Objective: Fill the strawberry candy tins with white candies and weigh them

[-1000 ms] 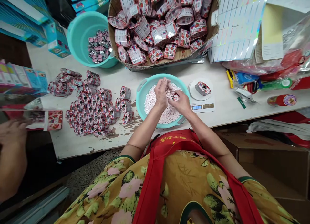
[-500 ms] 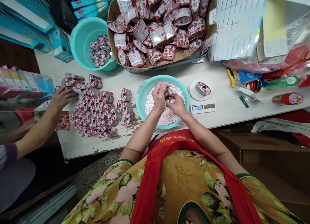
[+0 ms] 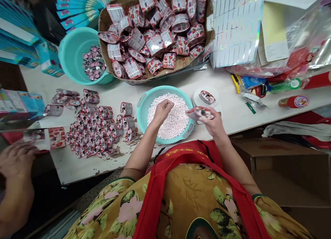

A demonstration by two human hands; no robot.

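Observation:
My left hand (image 3: 162, 111) is over a turquoise basin (image 3: 141, 120) of small pale pink candies (image 3: 172, 120), its fingers curled together; whatever they may hold is hidden. Out at the basin's right rim, my right hand (image 3: 215, 124) grips a strawberry-printed candy container (image 3: 196, 112), slightly blurred, with a dark hole in its top. Just behind that hand sits a white scale (image 3: 218, 100), partly covered by it, bearing another printed container (image 3: 207, 97).
A pile of printed containers (image 3: 91, 128) stands left of the basin. Behind are a bucket (image 3: 68, 56) of small round caps and a cardboard box (image 3: 155, 81) full of containers. At far left is a co-worker's hand (image 3: 18, 159). Stickers, tape and a knife lie right.
My hands have parted: the right moved right with the container, while the left stays above the candies. The co-worker's hand has drawn back from the pile. The view has shifted somewhat.

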